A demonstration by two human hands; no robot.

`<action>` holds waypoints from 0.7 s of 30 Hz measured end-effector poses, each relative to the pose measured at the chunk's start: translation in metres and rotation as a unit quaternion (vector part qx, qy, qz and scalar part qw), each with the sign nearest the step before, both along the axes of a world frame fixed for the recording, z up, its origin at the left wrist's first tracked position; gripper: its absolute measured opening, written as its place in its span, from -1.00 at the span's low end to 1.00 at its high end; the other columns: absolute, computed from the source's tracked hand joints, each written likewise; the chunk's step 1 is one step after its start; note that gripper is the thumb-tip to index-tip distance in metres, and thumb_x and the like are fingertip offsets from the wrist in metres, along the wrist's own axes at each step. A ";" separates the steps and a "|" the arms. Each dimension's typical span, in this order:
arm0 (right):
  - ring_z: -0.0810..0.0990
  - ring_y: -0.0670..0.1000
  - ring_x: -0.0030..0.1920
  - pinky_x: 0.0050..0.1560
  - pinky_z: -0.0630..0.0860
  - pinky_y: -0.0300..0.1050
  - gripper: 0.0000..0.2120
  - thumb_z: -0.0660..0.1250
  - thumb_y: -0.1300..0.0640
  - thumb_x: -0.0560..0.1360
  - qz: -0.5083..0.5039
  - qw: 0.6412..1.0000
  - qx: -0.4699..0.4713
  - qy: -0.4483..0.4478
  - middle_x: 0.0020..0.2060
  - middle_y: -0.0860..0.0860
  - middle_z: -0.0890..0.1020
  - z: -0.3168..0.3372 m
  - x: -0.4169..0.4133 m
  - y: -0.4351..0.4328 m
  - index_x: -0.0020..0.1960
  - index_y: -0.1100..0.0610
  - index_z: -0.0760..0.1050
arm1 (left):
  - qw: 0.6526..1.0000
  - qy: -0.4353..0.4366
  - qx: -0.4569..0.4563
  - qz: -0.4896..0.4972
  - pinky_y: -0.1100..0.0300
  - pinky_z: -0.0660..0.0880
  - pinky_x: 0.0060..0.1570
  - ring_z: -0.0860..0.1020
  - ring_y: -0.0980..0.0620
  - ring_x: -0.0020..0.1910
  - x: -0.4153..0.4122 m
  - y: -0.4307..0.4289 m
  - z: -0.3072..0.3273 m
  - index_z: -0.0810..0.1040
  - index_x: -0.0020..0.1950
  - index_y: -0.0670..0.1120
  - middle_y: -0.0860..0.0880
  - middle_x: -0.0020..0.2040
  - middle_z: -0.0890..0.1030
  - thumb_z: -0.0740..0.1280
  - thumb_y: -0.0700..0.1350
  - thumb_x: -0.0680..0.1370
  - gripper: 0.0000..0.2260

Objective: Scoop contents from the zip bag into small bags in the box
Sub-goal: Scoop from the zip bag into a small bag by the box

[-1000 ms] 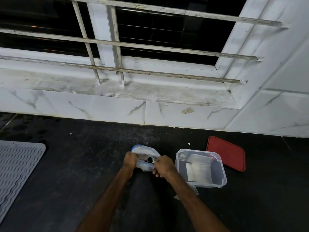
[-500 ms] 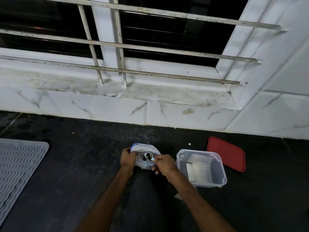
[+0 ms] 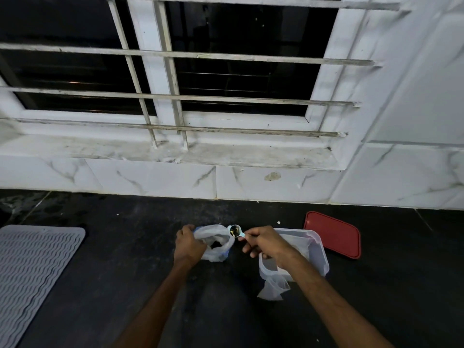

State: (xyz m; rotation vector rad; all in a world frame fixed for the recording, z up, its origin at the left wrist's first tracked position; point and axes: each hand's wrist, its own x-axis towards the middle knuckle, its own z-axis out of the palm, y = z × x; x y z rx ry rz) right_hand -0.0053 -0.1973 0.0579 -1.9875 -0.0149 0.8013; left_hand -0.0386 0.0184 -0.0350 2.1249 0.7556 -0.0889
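Note:
A clear zip bag (image 3: 214, 241) with dark contents stands open on the black counter. My left hand (image 3: 188, 244) grips its left rim. My right hand (image 3: 266, 243) pinches the handle of a small light-blue scoop (image 3: 235, 231), which holds a little dark material just above the bag's right edge. To the right sits a clear plastic box (image 3: 317, 252) with small clear bags (image 3: 297, 243) inside; my right hand covers part of it. One small bag (image 3: 273, 288) hangs over the box's near wall onto the counter.
A red lid (image 3: 332, 234) lies flat behind the box on the right. A grey ribbed mat (image 3: 30, 272) covers the counter at far left. A white tiled wall (image 3: 150, 177) and barred window ledge rise behind.
My right hand has lifted the scoop out of the zip bag's mouth and moved it right, toward the box. The camera has come closer. My left hand stays on the bag.

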 end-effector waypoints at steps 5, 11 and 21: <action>0.49 -0.13 -0.46 -0.46 0.17 -0.28 -0.78 0.21 0.18 0.62 0.006 1.000 0.020 -0.017 -0.32 0.01 0.66 0.019 -0.008 -0.048 0.01 0.14 0.64 | 0.991 -0.084 0.100 -0.032 -0.09 0.34 0.35 0.28 -0.21 0.43 -0.015 -0.004 0.022 0.27 0.45 -0.21 -0.20 0.48 0.22 0.45 -0.10 0.47 -0.37; 0.53 -0.15 -0.48 -0.43 0.43 -0.37 -0.80 0.24 0.18 0.62 0.055 0.995 -0.062 -0.055 -0.27 0.10 0.70 0.007 -0.035 -0.116 0.03 0.22 0.62 | 0.966 -0.164 0.047 -0.194 0.20 0.54 -0.13 0.57 0.19 -0.13 -0.069 -0.101 0.036 0.38 0.22 0.13 0.13 -0.06 0.56 0.35 0.03 0.55 -0.72; 0.57 -0.13 -0.42 -0.21 0.55 -0.19 -0.80 0.27 0.13 0.56 0.138 0.961 -0.223 -0.089 -0.25 0.05 0.73 -0.035 -0.052 -0.131 -0.04 0.15 0.65 | 0.974 -0.044 -0.001 -0.222 0.16 0.57 0.01 0.59 0.23 -0.10 -0.088 -0.164 -0.021 0.54 0.12 0.11 0.12 -0.04 0.62 0.44 -0.09 0.47 -0.75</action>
